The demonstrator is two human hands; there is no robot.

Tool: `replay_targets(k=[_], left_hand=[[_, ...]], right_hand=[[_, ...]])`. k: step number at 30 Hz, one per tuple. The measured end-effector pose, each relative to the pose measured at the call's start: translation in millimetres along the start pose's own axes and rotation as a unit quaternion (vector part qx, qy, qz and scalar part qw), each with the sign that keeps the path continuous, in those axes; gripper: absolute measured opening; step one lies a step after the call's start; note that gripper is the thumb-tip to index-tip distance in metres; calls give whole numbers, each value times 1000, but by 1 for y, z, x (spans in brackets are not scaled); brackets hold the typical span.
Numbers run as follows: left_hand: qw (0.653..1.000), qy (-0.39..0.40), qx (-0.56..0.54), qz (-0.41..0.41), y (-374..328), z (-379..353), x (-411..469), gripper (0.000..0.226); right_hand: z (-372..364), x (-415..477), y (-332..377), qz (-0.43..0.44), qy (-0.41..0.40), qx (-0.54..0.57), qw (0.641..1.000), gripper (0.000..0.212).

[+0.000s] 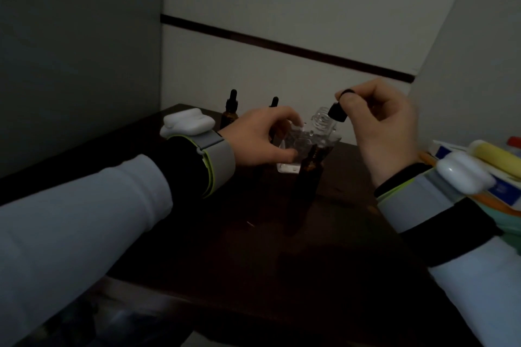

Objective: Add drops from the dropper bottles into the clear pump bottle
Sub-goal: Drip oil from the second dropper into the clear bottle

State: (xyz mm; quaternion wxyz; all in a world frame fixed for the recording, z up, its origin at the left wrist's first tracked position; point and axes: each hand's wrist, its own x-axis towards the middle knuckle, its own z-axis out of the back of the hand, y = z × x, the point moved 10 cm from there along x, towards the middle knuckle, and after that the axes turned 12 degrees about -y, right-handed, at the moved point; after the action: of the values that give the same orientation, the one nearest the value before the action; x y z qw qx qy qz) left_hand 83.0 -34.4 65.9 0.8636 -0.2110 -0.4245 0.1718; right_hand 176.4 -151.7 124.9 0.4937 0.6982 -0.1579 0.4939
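drop-adding step: left hand (259, 135) grips the clear pump bottle (324, 132) on the table (248, 239), open amber bottle (308, 175) at its 6 o'clock, right hand (386, 127) pinches the dropper (337, 114) at its 1 o'clock; next move probably needs a gentle bulb squeeze over the neck.

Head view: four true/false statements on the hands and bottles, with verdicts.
1. The right hand pinches a black dropper cap near the top of the clear plastic pump bottle. True.
2. The left hand lies flat on the dark wooden table. False: it grips the clear plastic pump bottle.
3. Two capped amber glass dropper bottles stand behind the left hand. True.
4. The near amber glass bottle lies on its side. False: it stands upright in front of the clear bottle.
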Motion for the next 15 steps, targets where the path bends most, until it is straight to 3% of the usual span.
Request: replay_targets(k=[15], left_hand=[[1000,7,0,0,1,-2,1,40]], right_hand=[[-5,-1,4,28,24,2,999,6]])
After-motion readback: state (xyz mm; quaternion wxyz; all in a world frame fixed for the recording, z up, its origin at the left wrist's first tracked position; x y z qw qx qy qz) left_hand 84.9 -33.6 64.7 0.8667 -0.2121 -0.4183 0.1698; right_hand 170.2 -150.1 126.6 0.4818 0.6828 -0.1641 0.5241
